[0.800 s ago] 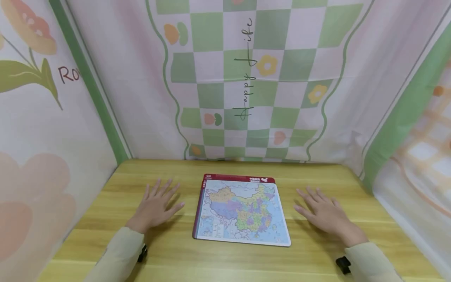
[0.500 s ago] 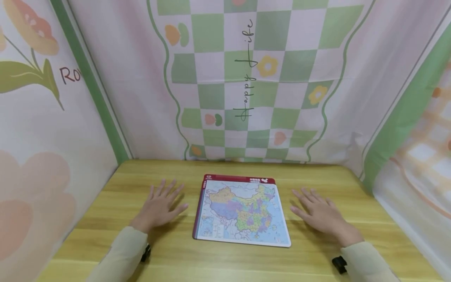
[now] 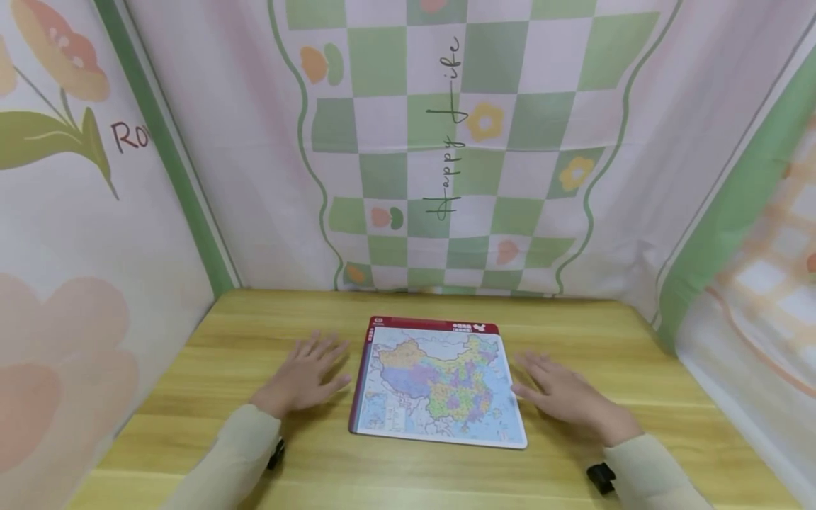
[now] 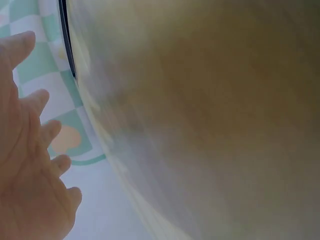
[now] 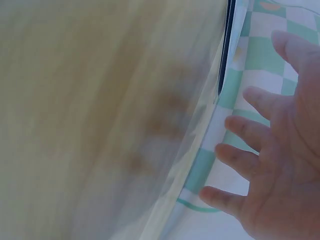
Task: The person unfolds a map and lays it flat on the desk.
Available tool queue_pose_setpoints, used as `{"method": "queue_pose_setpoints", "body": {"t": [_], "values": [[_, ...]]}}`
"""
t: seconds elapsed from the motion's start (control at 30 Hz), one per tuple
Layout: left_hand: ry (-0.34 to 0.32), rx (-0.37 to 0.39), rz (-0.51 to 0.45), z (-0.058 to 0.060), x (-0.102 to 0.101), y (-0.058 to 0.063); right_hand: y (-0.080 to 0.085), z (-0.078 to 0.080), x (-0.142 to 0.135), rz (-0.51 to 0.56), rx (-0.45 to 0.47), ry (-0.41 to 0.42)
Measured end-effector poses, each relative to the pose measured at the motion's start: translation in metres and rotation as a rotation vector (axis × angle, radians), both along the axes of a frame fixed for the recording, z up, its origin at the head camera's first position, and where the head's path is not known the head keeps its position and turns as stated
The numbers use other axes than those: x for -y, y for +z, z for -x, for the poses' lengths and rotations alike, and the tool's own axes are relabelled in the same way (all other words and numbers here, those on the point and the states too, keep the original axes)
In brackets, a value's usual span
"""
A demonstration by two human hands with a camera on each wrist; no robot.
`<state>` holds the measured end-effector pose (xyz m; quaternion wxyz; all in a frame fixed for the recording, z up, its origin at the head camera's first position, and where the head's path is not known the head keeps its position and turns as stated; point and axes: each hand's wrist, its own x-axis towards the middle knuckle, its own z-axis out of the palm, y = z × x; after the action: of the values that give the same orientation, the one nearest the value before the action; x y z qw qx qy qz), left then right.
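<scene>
A thin flat map board [image 3: 440,382] with a red top border and a coloured map of China lies on the wooden table. To its left is my left hand [image 3: 302,379], palm down, fingers spread, a small gap from the board's edge. On the other side, my right hand [image 3: 570,398] has its thumb tip at the board's right edge in the head view; whether it touches cannot be told. Both wrist views show the left palm [image 4: 30,165] and the right palm [image 5: 285,155] with extended fingers and nothing held.
The wooden table [image 3: 306,467] ends at the back against a green-and-white checked curtain [image 3: 433,170] with lettering. Printed fabric hangs on the left [image 3: 76,283] and on the right [image 3: 765,304]. A dark device [image 3: 601,478] shows at the right cuff.
Both hands have moved inward toward the map board, the left one rightward and the right one leftward, also slightly nearer the person. The board has stayed in place.
</scene>
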<state>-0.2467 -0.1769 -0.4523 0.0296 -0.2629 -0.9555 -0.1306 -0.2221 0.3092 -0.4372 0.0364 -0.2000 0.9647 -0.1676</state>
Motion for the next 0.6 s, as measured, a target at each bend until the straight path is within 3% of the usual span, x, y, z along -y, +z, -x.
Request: {"method": "queue_pose_setpoints", "body": {"t": [0.2,0.33,0.6], "values": [[-0.055,0.038,0.014,0.001,-0.006,-0.001,0.008,-0.004,0.015,0.047,0.102,0.035],[-0.078,0.058,0.011,0.002,-0.01,-0.001,0.01,-0.004,0.02,0.045,0.12,0.051],[-0.061,0.141,0.109,0.004,-0.021,0.002,0.006,-0.004,0.025,0.02,0.131,0.057]]}}
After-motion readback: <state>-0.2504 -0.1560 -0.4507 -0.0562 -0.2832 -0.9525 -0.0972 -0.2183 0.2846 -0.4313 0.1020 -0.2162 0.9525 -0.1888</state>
